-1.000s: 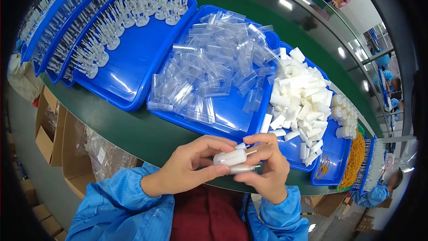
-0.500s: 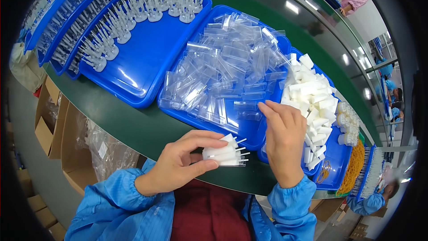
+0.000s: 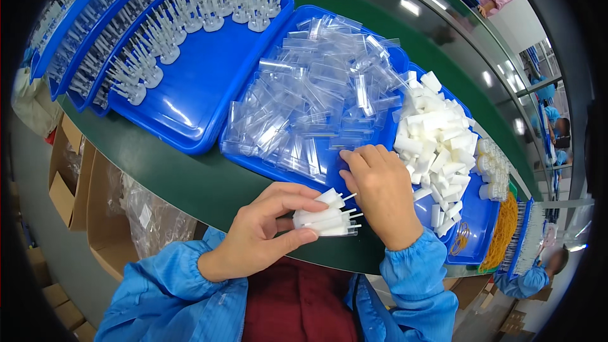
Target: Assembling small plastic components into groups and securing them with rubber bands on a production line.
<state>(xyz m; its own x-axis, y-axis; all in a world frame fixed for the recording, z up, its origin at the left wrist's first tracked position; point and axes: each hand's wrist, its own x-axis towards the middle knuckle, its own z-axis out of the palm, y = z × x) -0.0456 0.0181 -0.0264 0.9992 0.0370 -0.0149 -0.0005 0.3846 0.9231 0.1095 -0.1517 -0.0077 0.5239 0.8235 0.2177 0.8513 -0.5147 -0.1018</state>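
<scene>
Seen from above, a person in blue sleeves works at a dark green counter [image 3: 171,180]. The left hand [image 3: 256,231] holds a small white bundle [image 3: 315,219] just above the counter's near edge, its fingers clamped on the bundle's left side; thin pale rods [image 3: 356,216] stick out to the right. The right hand [image 3: 383,193] is beside it, over the near right part of a blue tray [image 3: 332,176] heaped with clear plastic sleeves [image 3: 310,88]. Its fingers are bent, and I cannot tell whether they grip anything. To the left, another blue tray [image 3: 202,69] carries upright, many-stemmed pale pieces [image 3: 168,50] along its far and left sides. To the right of the sleeves lie a pile of white blocks [image 3: 437,133], then a mass of yellow bands [image 3: 501,231]. An open cardboard box [image 3: 104,218] stands below the counter at left.
</scene>
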